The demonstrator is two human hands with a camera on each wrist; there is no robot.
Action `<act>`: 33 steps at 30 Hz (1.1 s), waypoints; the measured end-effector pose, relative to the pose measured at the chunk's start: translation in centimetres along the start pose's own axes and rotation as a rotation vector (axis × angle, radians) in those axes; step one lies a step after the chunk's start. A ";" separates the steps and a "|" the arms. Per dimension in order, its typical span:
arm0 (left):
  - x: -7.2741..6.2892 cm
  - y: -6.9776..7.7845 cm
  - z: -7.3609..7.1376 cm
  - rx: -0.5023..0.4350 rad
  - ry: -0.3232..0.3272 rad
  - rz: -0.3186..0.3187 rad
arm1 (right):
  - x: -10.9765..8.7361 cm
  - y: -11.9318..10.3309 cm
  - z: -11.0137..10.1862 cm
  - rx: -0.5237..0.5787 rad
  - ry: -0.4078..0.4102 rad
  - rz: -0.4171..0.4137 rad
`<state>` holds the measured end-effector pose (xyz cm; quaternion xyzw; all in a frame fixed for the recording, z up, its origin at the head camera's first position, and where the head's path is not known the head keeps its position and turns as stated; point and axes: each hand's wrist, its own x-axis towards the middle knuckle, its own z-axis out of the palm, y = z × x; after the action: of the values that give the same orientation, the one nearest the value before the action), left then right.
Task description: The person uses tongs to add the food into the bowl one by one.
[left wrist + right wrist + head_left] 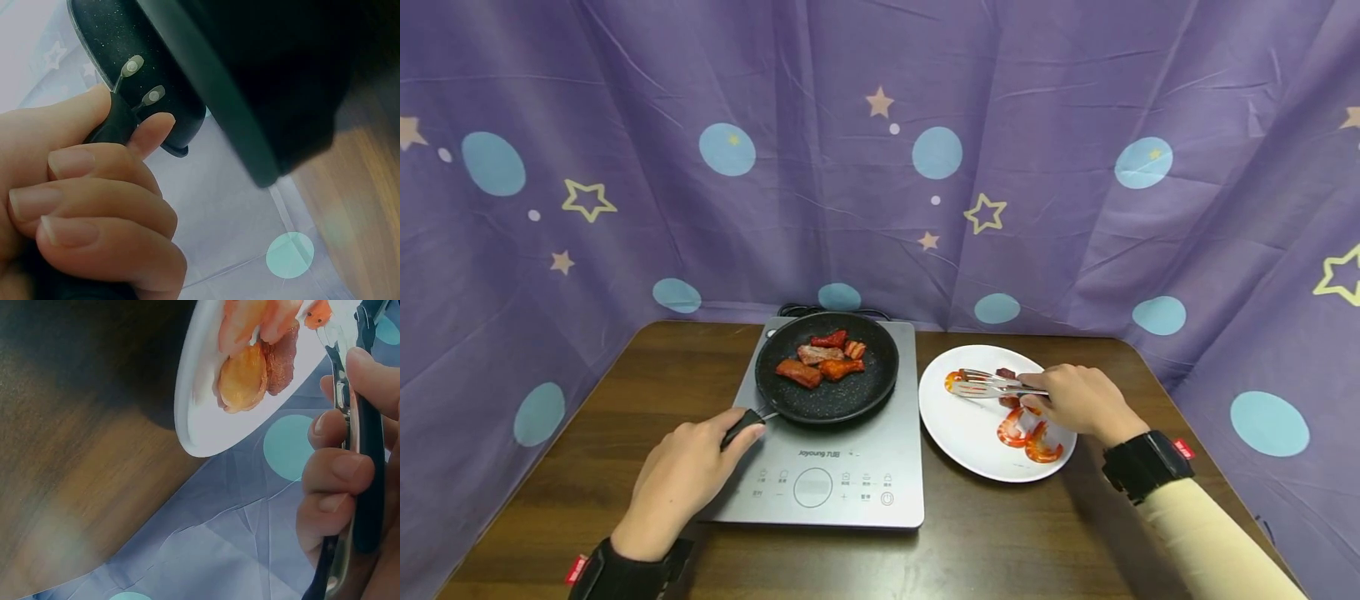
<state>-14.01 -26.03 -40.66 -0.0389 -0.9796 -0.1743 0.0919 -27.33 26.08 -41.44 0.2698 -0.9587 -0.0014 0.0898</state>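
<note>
My left hand [692, 462] grips the black handle [743, 427] of a dark speckled frying pan [820, 406], its fingers curled round it in the left wrist view. Inside the pan lie several browned meat pieces [799, 372], one of them a drumstick [841, 368]. Over the white plate [951, 433], my right hand [1082, 398] holds metal tongs [992, 388] with dark grips. Their tips are at an orange piece [953, 381] at the plate's left; whether they pinch it I cannot tell. Shrimp [1043, 444] and brown meat [281, 361] also lie on the plate.
The pan sits on a silver induction cooktop [902, 433] with touch controls at its front. Beneath is a brown wooden table [992, 533]. Black cable [793, 310] lies behind the cooktop, and a purple patterned curtain [850, 208] hangs at the back.
</note>
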 end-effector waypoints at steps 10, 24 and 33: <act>0.1 -0.1 0.0 -0.005 -0.007 -0.002 | 0.0 -0.3 -0.2 0.012 -0.008 0.030; -0.1 -0.1 0.1 -0.001 0.007 0.009 | -0.4 -0.4 0.1 0.013 0.027 0.024; -0.1 -0.1 0.1 -0.008 0.012 0.010 | -0.6 -0.1 0.2 0.012 0.018 0.025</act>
<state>-13.96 -26.10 -40.81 -0.0431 -0.9782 -0.1778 0.0984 -26.76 26.28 -41.71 0.2583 -0.9612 0.0078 0.0968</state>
